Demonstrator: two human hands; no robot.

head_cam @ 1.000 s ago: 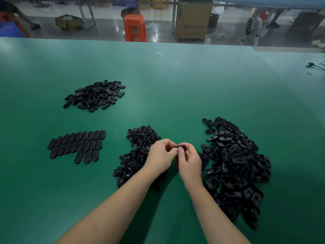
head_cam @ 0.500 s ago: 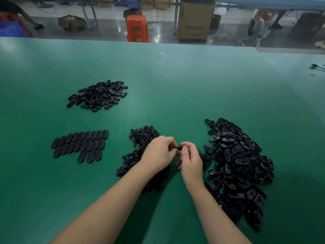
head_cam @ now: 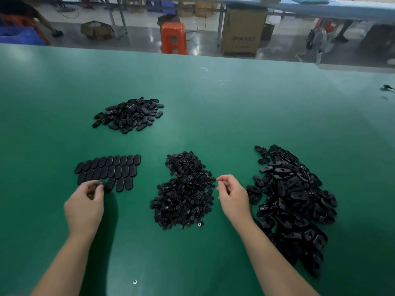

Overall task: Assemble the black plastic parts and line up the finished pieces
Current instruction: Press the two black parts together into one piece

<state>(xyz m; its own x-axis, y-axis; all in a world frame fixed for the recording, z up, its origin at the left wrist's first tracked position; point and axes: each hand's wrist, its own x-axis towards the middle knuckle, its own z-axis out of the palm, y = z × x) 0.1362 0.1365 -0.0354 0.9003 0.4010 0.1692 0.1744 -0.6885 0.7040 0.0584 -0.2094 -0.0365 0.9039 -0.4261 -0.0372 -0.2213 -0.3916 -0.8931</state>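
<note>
as a person leans over a green worktop (head_cam: 213, 99), the left hand (head_cam: 85, 205) pinches a small black oval plastic piece (head_cam: 102, 185) at the near edge of the tidy rows of finished black oval pieces (head_cam: 109, 171), which lie just beyond its fingertips. the right hand (head_cam: 232, 196) hovers with fingers loosely curled, thumb and forefinger close together; whether anything sits between them cannot be told. between the two hands spreads a heap of small round black plastic inserts (head_cam: 184, 192), its edge just left of the right hand. immediately right of that hand sprawls a large pile of black oval plastic shells with holes (head_cam: 292, 201). well beyond the left hand rests a smaller mound of black oval pieces (head_cam: 129, 115). near the left forearm lies a lone small silvery screw head (head_cam: 134, 282).
</note>
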